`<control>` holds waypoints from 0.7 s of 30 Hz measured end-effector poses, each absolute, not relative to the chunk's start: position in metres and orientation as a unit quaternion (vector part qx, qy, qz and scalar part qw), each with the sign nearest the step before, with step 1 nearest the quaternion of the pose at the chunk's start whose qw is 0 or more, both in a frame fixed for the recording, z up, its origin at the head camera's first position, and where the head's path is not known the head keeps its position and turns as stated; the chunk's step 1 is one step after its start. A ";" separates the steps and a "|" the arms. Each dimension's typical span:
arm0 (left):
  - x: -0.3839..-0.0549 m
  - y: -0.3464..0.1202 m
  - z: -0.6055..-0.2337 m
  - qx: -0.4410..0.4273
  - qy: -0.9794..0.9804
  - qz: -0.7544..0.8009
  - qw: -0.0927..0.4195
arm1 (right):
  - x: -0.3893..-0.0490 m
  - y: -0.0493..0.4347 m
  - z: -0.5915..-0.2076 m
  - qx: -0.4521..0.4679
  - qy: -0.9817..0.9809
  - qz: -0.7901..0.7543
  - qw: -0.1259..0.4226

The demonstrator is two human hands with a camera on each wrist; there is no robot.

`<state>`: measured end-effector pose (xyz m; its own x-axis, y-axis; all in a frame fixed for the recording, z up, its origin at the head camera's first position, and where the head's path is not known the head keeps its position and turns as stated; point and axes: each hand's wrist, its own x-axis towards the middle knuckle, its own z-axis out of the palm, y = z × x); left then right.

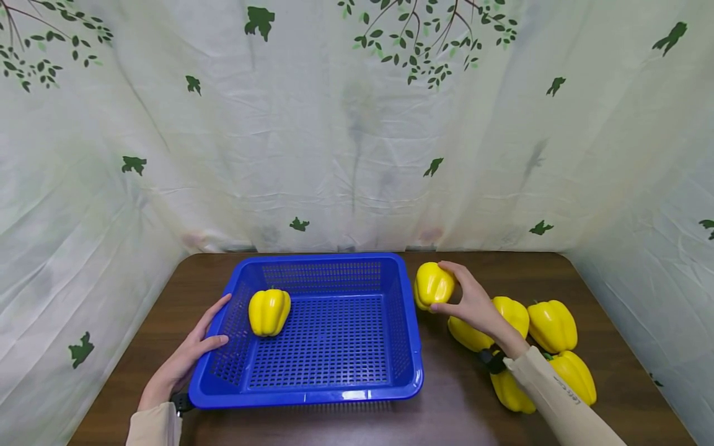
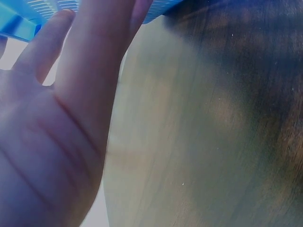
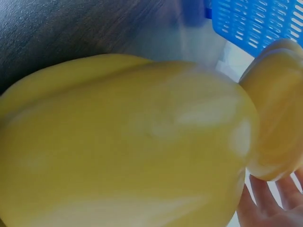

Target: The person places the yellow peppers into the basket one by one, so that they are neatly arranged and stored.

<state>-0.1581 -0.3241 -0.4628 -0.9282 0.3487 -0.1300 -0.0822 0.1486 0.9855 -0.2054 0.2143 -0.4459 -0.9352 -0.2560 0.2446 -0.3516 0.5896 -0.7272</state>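
Note:
My right hand (image 1: 471,303) holds a yellow bell pepper (image 1: 432,286) between thumb and fingers, just right of the blue plastic basket (image 1: 415,347). In the right wrist view, this held pepper (image 3: 279,109) sits above my fingers (image 3: 265,194), with the basket's slotted wall (image 3: 258,23) behind. At the basket's left side, my left hand (image 1: 186,353) holds the rim, thumb over the edge. The left wrist view shows a finger (image 2: 47,42) against the outside of the mesh. Another yellow bell pepper (image 1: 269,313) lies inside the basket, towards the left.
Several more yellow bell peppers (image 1: 552,326) lie grouped on the brown table (image 1: 613,322) at the right, partly hidden under my right forearm. One pepper (image 3: 123,142) fills much of the right wrist view. A pale leaf-print curtain (image 1: 334,136) surrounds the table's back and sides.

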 end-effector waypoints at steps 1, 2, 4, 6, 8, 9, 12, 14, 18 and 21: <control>-0.158 -0.324 -0.463 0.090 0.739 0.646 0.167 | -0.205 0.214 -0.445 0.171 -0.889 0.420 0.058; -0.158 -0.324 -0.463 0.090 0.738 0.647 0.167 | -0.205 0.215 -0.445 0.173 -0.889 0.420 0.060; -0.158 -0.324 -0.463 0.092 0.736 0.650 0.168 | -0.205 0.215 -0.445 0.180 -0.886 0.421 0.066; -0.158 -0.325 -0.464 0.095 0.732 0.652 0.170 | -0.205 0.215 -0.444 0.186 -0.884 0.423 0.073; -0.158 -0.325 -0.464 0.098 0.731 0.653 0.169 | -0.205 0.216 -0.443 0.191 -0.882 0.425 0.077; -0.159 -0.325 -0.464 0.099 0.731 0.653 0.169 | -0.205 0.215 -0.443 0.191 -0.881 0.426 0.078; -0.159 -0.326 -0.464 0.099 0.733 0.652 0.167 | -0.204 0.215 -0.440 0.190 -0.878 0.432 0.076; -0.159 -0.325 -0.465 0.097 0.738 0.648 0.164 | -0.203 0.215 -0.439 0.190 -0.877 0.435 0.075; -0.159 -0.325 -0.465 0.094 0.744 0.642 0.160 | -0.202 0.213 -0.437 0.192 -0.873 0.441 0.078; -0.159 -0.325 -0.465 0.095 0.744 0.642 0.159 | -0.201 0.212 -0.435 0.192 -0.871 0.445 0.083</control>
<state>-0.1588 -0.3254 -0.4652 -0.9316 0.3449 -0.1150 -0.0629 0.1586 0.9853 -0.2011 0.2123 -0.4352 -0.9123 -0.2615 0.3151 -0.4085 0.5294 -0.7435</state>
